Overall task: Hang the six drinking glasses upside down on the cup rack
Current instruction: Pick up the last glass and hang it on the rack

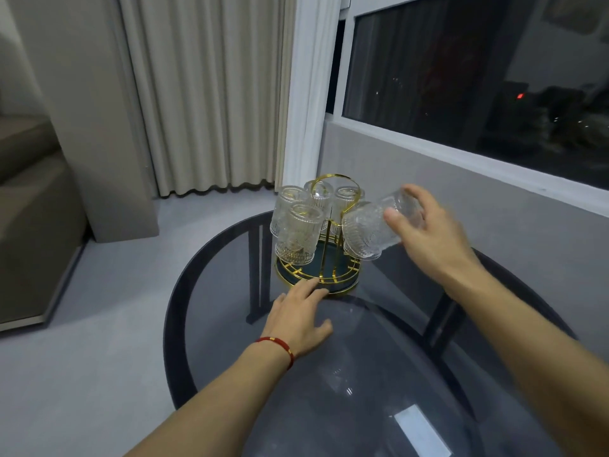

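Note:
A gold wire cup rack point(333, 181) with a dark round base tray point(342, 289) stands at the far side of a smoked-glass table point(379, 357). Several ribbed clear glasses hang upside down on it, the nearest one point(298, 234) at front left. My right hand point(425, 232) grips another ribbed glass point(369, 230), tilted with its mouth down-left, just right of the rack and above the tray. A further glass behind it is mostly hidden. My left hand point(298, 319), with a red bracelet at the wrist, lies flat, its fingertips touching the tray's front rim.
The round table's dark frame and legs show through the glass. A windowsill and dark window point(478, 77) run along the right. Cream curtains point(211, 94) hang behind, and a grey sofa point(29, 209) stands at the left on a pale floor.

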